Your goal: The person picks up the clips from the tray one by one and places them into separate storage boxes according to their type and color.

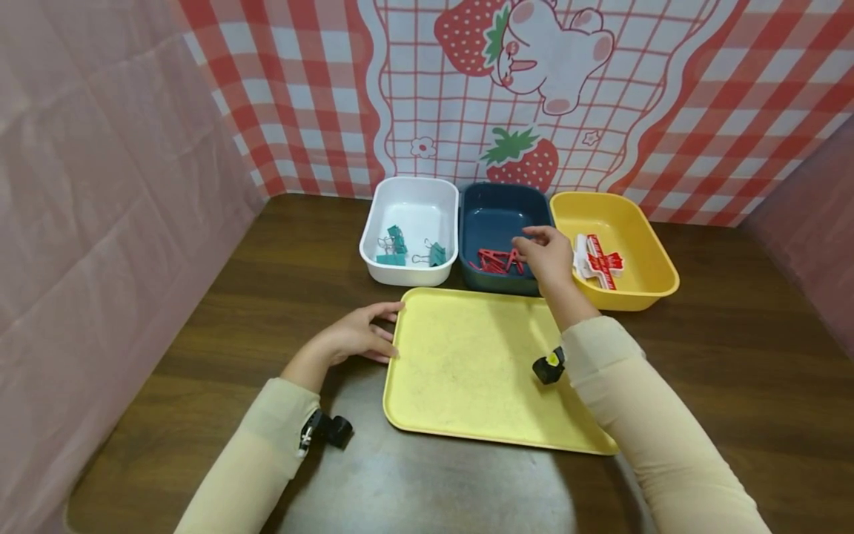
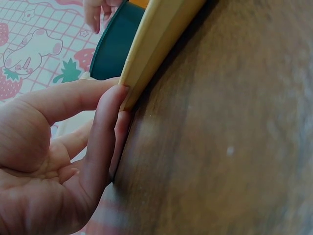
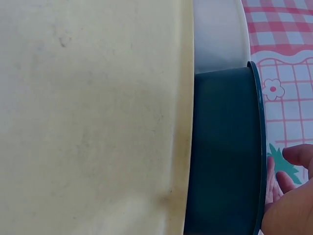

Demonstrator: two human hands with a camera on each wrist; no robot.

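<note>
My left hand [image 1: 360,334] touches the left rim of the yellow tray [image 1: 480,363] with its thumb and fingertips; in the left wrist view those fingertips [image 2: 115,90] meet the tray's edge. My right hand [image 1: 548,256] hovers over the right side of the dark blue bin [image 1: 505,194], fingers loosely bent near the red clips [image 1: 494,261] inside. Nothing shows between those fingers. In the right wrist view, the blue bin's wall [image 3: 225,152] hides part of the right hand [image 3: 293,200].
The white bin [image 1: 370,256] on the left holds several teal binder clips [image 1: 396,241]. Red and white clips [image 1: 600,261] lie in the yellow bin [image 1: 650,274] on the right. A checked strawberry cloth [image 1: 320,96] hangs behind the bins.
</note>
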